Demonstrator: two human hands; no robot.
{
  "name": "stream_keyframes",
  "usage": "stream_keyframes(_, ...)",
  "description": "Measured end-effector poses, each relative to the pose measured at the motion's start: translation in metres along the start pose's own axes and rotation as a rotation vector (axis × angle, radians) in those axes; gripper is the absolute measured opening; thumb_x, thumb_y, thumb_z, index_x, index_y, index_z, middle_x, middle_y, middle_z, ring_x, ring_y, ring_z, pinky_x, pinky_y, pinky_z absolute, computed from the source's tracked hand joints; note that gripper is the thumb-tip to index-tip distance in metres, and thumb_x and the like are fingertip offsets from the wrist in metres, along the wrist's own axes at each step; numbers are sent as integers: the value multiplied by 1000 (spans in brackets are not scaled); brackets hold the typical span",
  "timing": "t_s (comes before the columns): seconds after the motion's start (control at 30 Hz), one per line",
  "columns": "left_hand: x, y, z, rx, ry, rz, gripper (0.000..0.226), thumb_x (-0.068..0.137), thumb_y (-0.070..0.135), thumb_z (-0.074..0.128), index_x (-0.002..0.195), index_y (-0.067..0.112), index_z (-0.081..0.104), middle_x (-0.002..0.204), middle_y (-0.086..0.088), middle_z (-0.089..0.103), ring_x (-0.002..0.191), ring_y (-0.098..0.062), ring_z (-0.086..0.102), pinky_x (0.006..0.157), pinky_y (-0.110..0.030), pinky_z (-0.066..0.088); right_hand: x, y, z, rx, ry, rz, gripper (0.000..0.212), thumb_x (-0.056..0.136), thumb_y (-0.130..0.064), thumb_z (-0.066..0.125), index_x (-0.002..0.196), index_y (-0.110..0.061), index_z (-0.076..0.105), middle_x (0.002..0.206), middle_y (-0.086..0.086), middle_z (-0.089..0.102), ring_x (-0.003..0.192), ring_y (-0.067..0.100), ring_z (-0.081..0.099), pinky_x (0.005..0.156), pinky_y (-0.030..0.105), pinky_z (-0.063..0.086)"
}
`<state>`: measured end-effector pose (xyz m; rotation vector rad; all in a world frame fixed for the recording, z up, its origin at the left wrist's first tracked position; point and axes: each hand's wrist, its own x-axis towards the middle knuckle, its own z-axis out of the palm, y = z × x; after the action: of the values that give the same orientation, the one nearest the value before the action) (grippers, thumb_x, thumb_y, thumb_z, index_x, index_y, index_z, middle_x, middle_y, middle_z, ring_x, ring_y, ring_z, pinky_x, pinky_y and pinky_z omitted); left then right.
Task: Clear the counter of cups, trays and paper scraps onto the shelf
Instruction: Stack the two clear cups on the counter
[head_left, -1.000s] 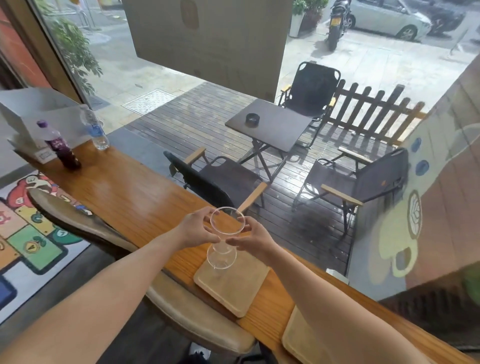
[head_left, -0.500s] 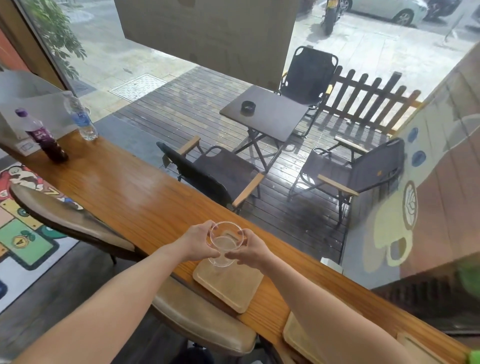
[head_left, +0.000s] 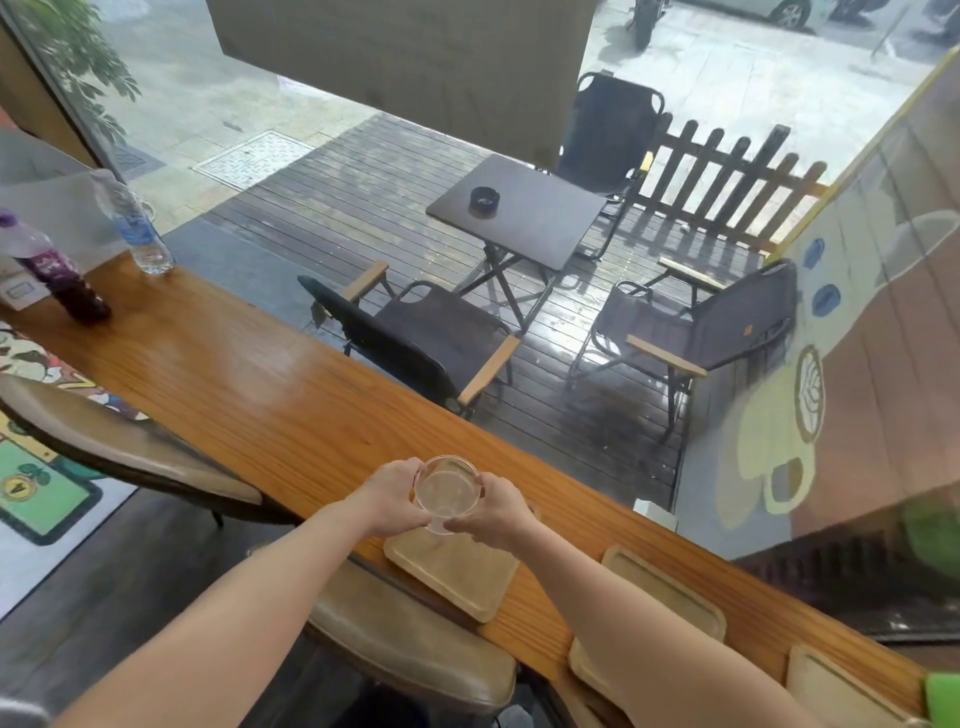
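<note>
- Base of clear cup (head_left: 447, 492) masked by left hand (head_left: 388, 499) and right hand (head_left: 500, 513); contact with wooden tray (head_left: 457, 571) beneath impossible to confirm.
- Far-right tray (head_left: 836, 693) cropped at bottom edge.
- Green object (head_left: 943, 699) cut off at right edge, unidentifiable.
- Labels on two bottles (head_left: 136, 224) too blurred to read.

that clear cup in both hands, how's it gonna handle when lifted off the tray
The clear cup looks thin-walled and seems empty, so probably light. The left hand and right hand pinch its rim; it may flex or slip if squeezed. Narrowing downward, it could tip on the wooden tray.
</note>
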<state>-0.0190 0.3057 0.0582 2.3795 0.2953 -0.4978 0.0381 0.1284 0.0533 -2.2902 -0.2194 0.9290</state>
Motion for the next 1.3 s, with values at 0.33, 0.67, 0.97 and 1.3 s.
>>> stream_keyframes(0.33, -3, -3, 13, 23, -79, -17, 51, 75, 29, 75, 121, 18, 58, 116, 0, 60, 109, -20, 58, 94, -37, 51, 1, 14, 16, -21, -11, 25, 58, 69, -26, 88, 121, -17, 62, 110, 1, 64, 95, 21, 67, 82, 41, 60)
stream_keyframes(0.67, 6, -4, 12, 80, -174, -87, 52, 79, 21, 72, 127, 14, 52, 122, -6, 58, 107, -20, 57, 90, -33, 52, 3, 21, 24, 0, -12, 97, 70, 73, -26, 86, 133, -18, 52, 111, -4, 55, 97, 19, 65, 85, 39, 60)
stream_keyframes(0.97, 47, 40, -37, 351, -74, -34, 60, 86, 31, 68, 138, 15, 43, 136, -11, 51, 124, -31, 52, 99, -43, 50, -7, 18, -34, -89, 112, 135, 52, 88, -21, 70, 136, -12, 53, 131, 9, 58, 113, 25, 59, 93, 36, 53)
stream_keyframes(1.3, 58, 178, 46, 513, -103, 352, 39, 85, 34, 63, 119, 19, 52, 120, -7, 57, 108, -28, 60, 91, -41, 54, -88, 81, -92, -130, 515, 249, 34, 96, -36, 60, 123, -17, 60, 119, 4, 65, 102, 22, 62, 83, 38, 55)
